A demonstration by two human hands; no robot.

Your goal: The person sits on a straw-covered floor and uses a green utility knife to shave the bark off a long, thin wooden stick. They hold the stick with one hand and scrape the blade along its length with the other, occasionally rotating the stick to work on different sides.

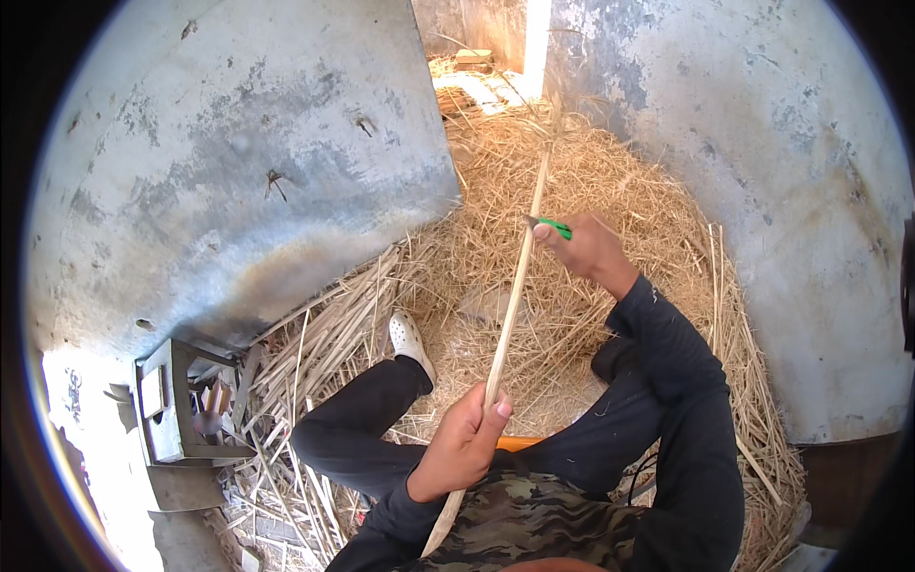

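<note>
A long pale stick (519, 276), bamboo or cane-like, runs from my lap away toward the straw heap. My left hand (462, 440) is closed around its near part, thumb lying along it. Farther up, my right hand (589, 250) grips a small green-handled knife (551, 228). The knife's dark blade end meets the stick, or lies just over it; I cannot tell how deep it sits. Beyond the blade, the stick's far end looks frayed and blurs into the straw.
Loose straw and shavings (591, 172) heap up ahead and cover the floor. Split strips (334, 334) lie piled at the left by a metal-framed box (181, 405). Grey weathered walls (286, 124) stand on both sides. My white clog (408, 338) rests among the straw.
</note>
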